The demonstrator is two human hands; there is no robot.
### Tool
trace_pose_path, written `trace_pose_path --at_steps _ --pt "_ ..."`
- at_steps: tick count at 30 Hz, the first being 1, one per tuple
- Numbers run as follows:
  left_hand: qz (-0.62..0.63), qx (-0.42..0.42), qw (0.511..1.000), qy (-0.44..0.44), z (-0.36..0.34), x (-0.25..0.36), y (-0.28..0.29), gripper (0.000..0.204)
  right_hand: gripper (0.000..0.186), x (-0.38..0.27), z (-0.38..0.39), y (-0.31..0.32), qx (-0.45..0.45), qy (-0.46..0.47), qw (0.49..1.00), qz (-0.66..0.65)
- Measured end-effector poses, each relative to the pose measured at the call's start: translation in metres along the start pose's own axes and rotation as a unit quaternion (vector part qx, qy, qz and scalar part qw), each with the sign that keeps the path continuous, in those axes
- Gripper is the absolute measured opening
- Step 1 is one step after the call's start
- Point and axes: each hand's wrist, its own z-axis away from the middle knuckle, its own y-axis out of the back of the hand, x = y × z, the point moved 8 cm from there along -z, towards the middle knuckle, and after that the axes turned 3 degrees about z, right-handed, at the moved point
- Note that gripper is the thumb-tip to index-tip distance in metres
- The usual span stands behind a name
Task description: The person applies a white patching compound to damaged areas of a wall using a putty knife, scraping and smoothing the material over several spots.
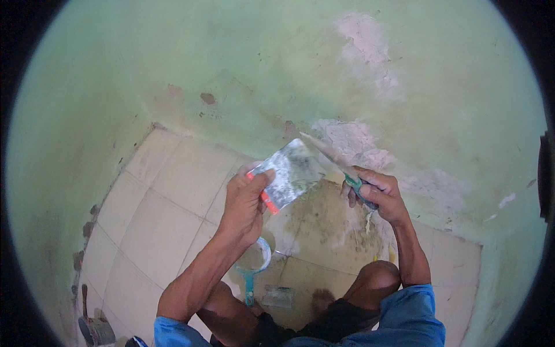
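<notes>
My left hand (248, 194) grips a flat metal putty scraper (292, 170) by its orange-red edge, thumb on the face. The sheet is smeared with whitish paste. In my right hand (378, 194), fingers wrap round the green handle of a putty knife (329, 151). Its blade slants up and left, close to the scraper's upper right edge; I cannot tell whether they touch. Beyond both tools, a rough whitish filler patch (350, 139) covers the low part of the green wall (260, 69). A second patch (367, 49) lies higher up.
Between my legs and the wall spreads a stained area of tiled floor (156, 220). A teal-handled round dipper (248, 280) with a white rim lies by my left leg, beside a flat metal plate (278, 296). A dark pot-like object (95, 329) stands at lower left.
</notes>
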Motion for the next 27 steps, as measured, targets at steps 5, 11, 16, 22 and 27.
trace_pose_path --at_steps 5,11,16,22,27 --pt "-0.004 -0.017 0.997 -0.069 0.001 -0.002 -0.011 0.023 0.040 -0.018 0.005 0.007 -0.007 0.158 0.925 0.345" --pt "-0.091 -0.011 0.987 -0.129 0.004 0.007 -0.010 0.022 0.050 -0.015 0.021 0.064 0.113 0.080 0.861 0.489" --pt "-0.239 0.004 0.957 -0.161 0.001 0.023 -0.009 0.024 0.051 -0.079 0.022 0.022 0.030 0.169 0.736 0.654" --pt "-0.324 0.017 0.917 -0.233 0.012 0.048 -0.012 0.023 0.057 -0.105 -0.003 0.009 -0.012 0.116 0.596 0.794" --pt "-0.411 0.063 0.871 -0.260 0.073 0.066 -0.019 0.021 0.059 -0.140 -0.046 0.099 0.129 0.101 0.486 0.859"
